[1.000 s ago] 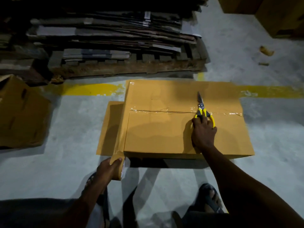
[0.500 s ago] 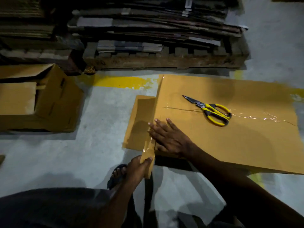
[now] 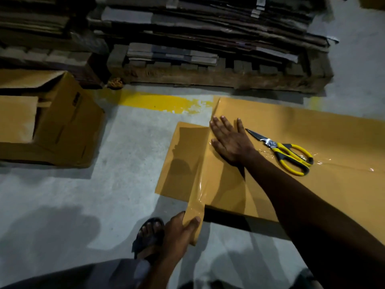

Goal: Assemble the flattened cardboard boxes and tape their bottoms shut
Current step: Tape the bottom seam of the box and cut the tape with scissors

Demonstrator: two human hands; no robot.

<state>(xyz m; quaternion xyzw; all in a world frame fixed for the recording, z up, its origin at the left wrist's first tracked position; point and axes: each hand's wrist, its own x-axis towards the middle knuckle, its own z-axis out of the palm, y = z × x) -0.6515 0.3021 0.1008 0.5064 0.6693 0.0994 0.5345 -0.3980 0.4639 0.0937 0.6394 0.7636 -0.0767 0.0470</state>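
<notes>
A brown cardboard box stands bottom-up on the concrete floor, with a clear tape seam across its middle. My right hand lies flat with straight fingers on the box's left edge, pressing a strip of brown tape that runs along that edge. My left hand grips the tape roll below the box's near left corner, the strip stretched up from it. Yellow-handled scissors lie on the box just right of my right hand. A box flap sticks out flat to the left.
An assembled brown box lies on its side at the left. A wooden pallet stacked with flattened cardboard stands behind. A yellow line crosses the floor. My sandalled foot is beside my left hand.
My right hand let go of the scissors, left them on the box, and slid along the left edge away from me, flat on the tape. The view shifted left.
</notes>
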